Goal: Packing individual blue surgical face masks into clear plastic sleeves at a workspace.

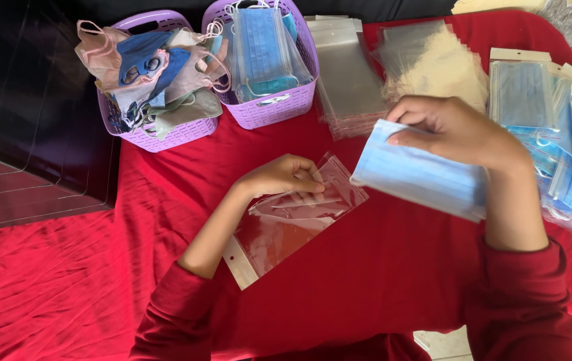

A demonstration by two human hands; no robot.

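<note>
My left hand (286, 175) pinches mouth of clear flat plastic sleeve (296, 217) on red-clothed tabletop (379, 267). My right hand (450, 127) clamps light, floppy blue pleated face mask (419, 177) by top edge; sleeve likely slippery, flimsy.

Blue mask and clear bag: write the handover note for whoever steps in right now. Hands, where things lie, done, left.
Left hand: fingers pinch the open end of a clear plastic bag lying on the red cloth.
Right hand: holds a folded blue face mask above the cloth, beside the bag's opening, not yet inside.
Supplies: blue masks in the right purple basket; mixed cloth masks in the left purple basket; empty clear bags stacked behind.
Done: bagged masks piled at the right edge.
Left: slide this mask into the bag; the basket shows more masks unbagged.
</note>
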